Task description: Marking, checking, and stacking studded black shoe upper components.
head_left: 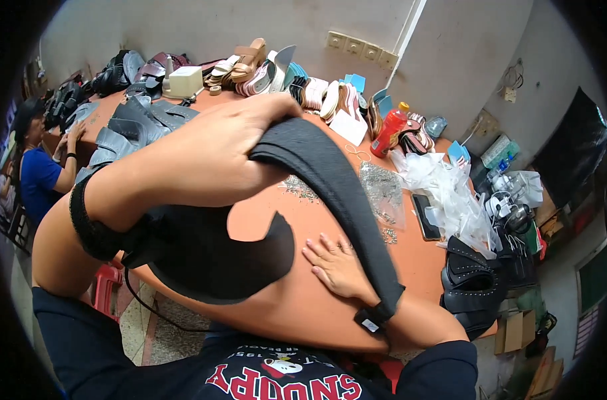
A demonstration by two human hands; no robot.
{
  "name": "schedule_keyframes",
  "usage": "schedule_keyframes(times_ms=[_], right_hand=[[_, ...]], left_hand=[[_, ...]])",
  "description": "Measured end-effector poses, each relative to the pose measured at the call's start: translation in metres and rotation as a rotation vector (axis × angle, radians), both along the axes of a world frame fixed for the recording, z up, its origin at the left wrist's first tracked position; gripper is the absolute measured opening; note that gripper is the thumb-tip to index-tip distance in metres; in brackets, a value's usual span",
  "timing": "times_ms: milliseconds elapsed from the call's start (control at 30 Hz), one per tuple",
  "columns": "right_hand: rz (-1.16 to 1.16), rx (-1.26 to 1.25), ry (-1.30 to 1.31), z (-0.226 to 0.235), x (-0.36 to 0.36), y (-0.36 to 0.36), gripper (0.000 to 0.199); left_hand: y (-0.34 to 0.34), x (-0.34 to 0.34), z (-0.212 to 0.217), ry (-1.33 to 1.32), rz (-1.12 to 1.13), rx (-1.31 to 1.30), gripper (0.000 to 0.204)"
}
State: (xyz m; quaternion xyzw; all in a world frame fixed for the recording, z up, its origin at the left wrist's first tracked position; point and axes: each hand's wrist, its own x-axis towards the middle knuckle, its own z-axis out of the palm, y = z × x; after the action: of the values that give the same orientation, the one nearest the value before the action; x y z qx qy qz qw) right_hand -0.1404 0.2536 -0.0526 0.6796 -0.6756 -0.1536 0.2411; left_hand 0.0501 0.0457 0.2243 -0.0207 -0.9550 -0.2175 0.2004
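Black fabric sleeve (330, 193) stretches from left hand (250, 133), which grips its end, down the right forearm; right hand (337, 267) lies flat, fingers spread, on orange tabletop (277, 313). Beyond: metal studs bag (380, 190), stacked sandal soles (317, 93).

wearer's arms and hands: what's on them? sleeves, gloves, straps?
Both hands bare, no gloves. Left hand: a black elastic band circles the forearm, a thin black cord hanging below it. Right hand: a black band with a small white tag at the wrist. Dark navy short sleeves.
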Motion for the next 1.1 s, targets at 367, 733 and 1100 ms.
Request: schedule_keyframes(times_ms=[367, 733, 1100], right_hand=[[-0.504, 0.149, -0.791, 0.091, -0.032, 0.04, 0.055], [-0.015, 0.118, -0.789, 0.057, -0.018, 0.019, 0.057], [-0.104, -0.2, -0.946, 0.031, -0.056, 0.005, 0.053]], left_hand=[[0.043, -0.024, 0.013, -0.078, -0.085, 0.032, 0.042], [0.064, -0.038, 0.015, -0.24, -0.088, 0.036, 0.035], [0.048, -0.026, 0.008, -0.197, -0.099, 0.021, 0.04]])
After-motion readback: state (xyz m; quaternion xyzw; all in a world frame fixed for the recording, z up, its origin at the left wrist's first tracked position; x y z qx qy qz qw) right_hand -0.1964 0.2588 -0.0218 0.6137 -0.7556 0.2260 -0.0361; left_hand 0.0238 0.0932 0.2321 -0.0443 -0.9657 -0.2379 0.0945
